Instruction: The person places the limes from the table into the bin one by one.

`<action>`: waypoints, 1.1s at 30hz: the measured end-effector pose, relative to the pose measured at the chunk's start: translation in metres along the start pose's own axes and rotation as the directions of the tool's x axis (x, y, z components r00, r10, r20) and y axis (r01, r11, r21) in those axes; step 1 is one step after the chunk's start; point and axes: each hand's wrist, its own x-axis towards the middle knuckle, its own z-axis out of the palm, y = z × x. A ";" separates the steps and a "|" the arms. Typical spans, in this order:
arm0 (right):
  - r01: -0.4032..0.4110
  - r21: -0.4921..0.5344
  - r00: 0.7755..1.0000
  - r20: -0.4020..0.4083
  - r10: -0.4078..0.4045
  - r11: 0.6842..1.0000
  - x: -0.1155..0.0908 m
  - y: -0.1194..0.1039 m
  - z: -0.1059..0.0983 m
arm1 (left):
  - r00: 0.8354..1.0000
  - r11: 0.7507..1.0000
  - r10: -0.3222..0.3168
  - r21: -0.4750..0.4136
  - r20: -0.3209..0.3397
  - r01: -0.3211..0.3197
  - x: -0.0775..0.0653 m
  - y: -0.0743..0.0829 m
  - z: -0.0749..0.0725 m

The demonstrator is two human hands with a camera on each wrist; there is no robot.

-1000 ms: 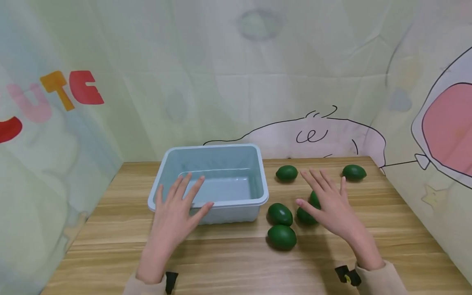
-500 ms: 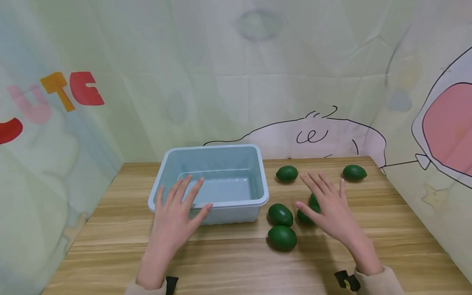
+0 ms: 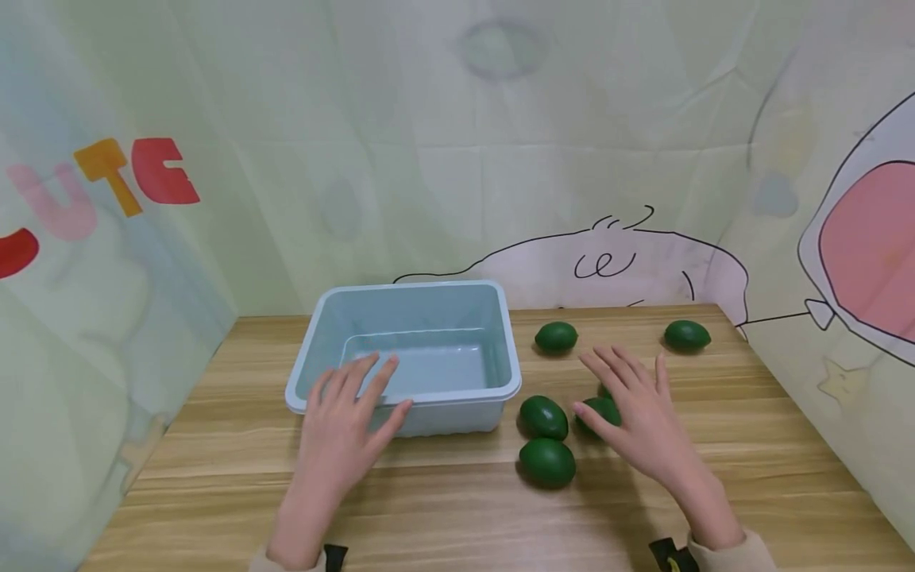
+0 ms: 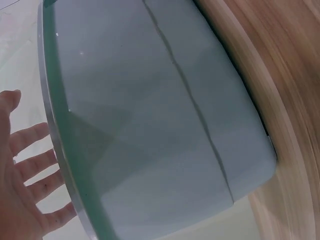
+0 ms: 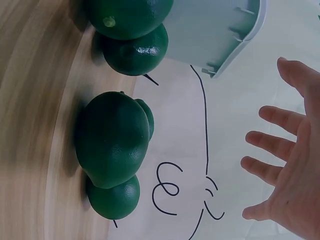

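My left hand (image 3: 336,437) hovers with spread fingers over the near left rim of a light blue plastic basin (image 3: 436,417); in the left wrist view the fingers lie beyond the basin's rim and hold nothing. My right hand (image 3: 643,425) is spread above a pair of green lime-like fruits, partly covering the nearer fruit (image 3: 599,415) and nearly all of the one behind it. Just left of that pair, two more green fruits touch each other, one (image 3: 543,417) behind the other (image 3: 546,462). The right wrist view shows the hand (image 5: 290,150) apart from the fruits (image 5: 112,140).
Farther back on the wooden table (image 3: 443,508) lie a green fruit (image 3: 556,338) right of the basin and another (image 3: 687,336) near the back right corner. A printed cloth (image 3: 457,159) hangs behind the table and along both sides.
Both hands have come slightly lower and nearer, their fingers bending a little. The basin and the fruits stay where they were.
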 end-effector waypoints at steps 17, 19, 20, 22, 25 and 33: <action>0.039 0.024 0.999 0.000 -0.039 0.999 -0.010 -0.005 0.011 | 0.996 0.996 0.087 -0.015 -0.028 -0.088 -0.004 -0.001 0.002; 0.051 0.024 0.999 -0.009 -0.050 0.998 -0.011 -0.006 0.013 | 0.994 0.995 0.102 -0.018 -0.037 -0.103 -0.003 -0.001 0.002; 0.058 0.025 0.998 -0.013 -0.058 0.998 -0.011 -0.006 0.014 | 0.993 0.994 0.109 -0.018 -0.041 -0.110 -0.003 -0.001 0.002; 0.070 0.024 0.997 -0.018 -0.069 0.997 -0.012 -0.007 0.017 | 0.992 0.992 0.120 -0.021 -0.047 -0.121 -0.003 -0.001 0.002; 0.078 0.028 0.997 -0.017 -0.078 0.997 -0.013 -0.009 0.021 | 0.990 0.991 0.129 -0.019 -0.050 -0.130 -0.003 -0.001 0.002; 0.079 0.040 0.997 0.021 -0.080 0.996 -0.016 -0.013 0.028 | 0.989 0.990 0.140 -0.006 -0.045 -0.140 -0.004 -0.004 0.001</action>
